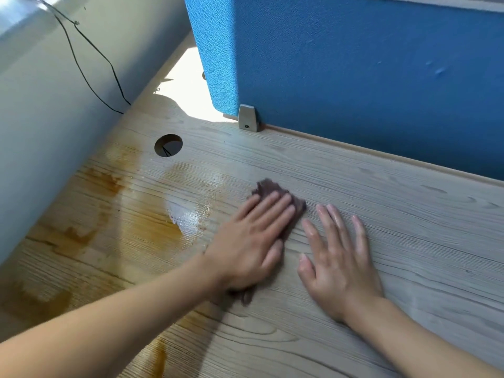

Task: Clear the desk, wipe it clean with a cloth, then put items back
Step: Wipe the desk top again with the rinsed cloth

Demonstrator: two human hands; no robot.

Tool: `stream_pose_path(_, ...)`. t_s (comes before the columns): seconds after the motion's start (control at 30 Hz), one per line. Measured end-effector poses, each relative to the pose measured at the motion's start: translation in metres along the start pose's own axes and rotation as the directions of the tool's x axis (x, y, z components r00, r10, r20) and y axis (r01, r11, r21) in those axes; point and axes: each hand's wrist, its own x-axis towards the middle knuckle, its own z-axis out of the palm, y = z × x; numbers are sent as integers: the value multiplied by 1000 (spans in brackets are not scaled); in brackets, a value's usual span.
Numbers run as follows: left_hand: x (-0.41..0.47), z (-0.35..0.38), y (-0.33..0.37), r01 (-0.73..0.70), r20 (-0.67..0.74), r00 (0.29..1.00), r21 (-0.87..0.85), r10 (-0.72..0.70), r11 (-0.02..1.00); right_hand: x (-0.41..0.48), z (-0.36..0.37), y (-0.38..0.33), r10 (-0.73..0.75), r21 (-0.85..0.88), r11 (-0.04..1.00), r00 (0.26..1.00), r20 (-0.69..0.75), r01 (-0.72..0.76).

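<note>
Cable (81,64), thin and black, trails down the pale wall (41,145) along the left edge of the desk (409,219). Brown stains (92,184) spread over the desk's left side. A round cable hole (168,145) sits toward the far left corner, and a glossy wet patch (191,214) lies just right of the stains. The left hand (251,244) lies flat, fingers straight, pressing a dark brown cloth (272,190) onto the middle of the desk. The right hand (339,263) rests just beside it, fingers spread flat on bare wood, holding nothing. A blue partition (354,64) stands along the far edge, with a metal bracket (247,118) at its foot.
</note>
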Motion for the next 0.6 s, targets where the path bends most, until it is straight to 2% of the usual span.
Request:
stream_pose_path(0.07,-21,-1,5,-153,36,988,-12,153,988,0,0,0,3,-3,1000,1000,-8,-3)
stream_pose_path(0.13,-10,-2,-14,-182,31,983,-36,183,983,1,-1,-1,4,-6,1000,1000,-5,-4)
stream_pose_path(0.2,22,-3,-37,4,-31,1000,-45,-5,999,2,0,0,6,5,1000,1000,-3,-6)
stream_pose_path(0.27,54,-8,-60,299,-66,951,-45,-302,953,0,-1,-1,4,2,1000,1000,-4,-4)
stream_pose_path(0.3,66,-8,-68,395,-67,915,-41,-397,918,-1,-1,-1,5,-3,1000,1000,2,-5)
stream_pose_path(0.37,75,-6,-70,451,-71,890,-21,-451,892,0,0,0,11,-3,1000,1000,8,-11)
stream_pose_path(0.47,43,-3,-40,345,-80,936,23,-342,938,1,-1,1,12,3,1000,1000,15,-12)
stream_pose_path(0.6,-32,0,13,5,14,1000,16,-5,1000,1,-1,0,10,1,1000,1000,15,-10)
